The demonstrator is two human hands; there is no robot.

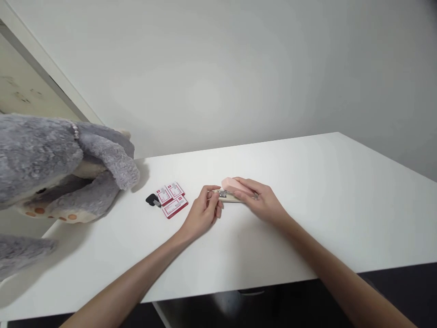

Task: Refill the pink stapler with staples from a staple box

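A pink and cream stapler (pixel 233 185) lies near the middle of the white table, its pink upper part tilted up from the cream base. My right hand (pixel 261 200) is closed around the pink part from the right. At the left end of the base, my left hand (pixel 204 210) has its thumb and fingers closed next to a shiny metal plate (pixel 222 194). My fingers cover both ends of the base. Whether anything small is also in my left fingers is hidden.
Left of my hands lie several small red-and-white boxes (pixel 175 207). A black object with a grey metal end (pixel 151 199) touches them. A large grey plush toy (pixel 109 159) takes up the left side. Behind the table (pixel 307 182) rises a pale wall (pixel 218 82).
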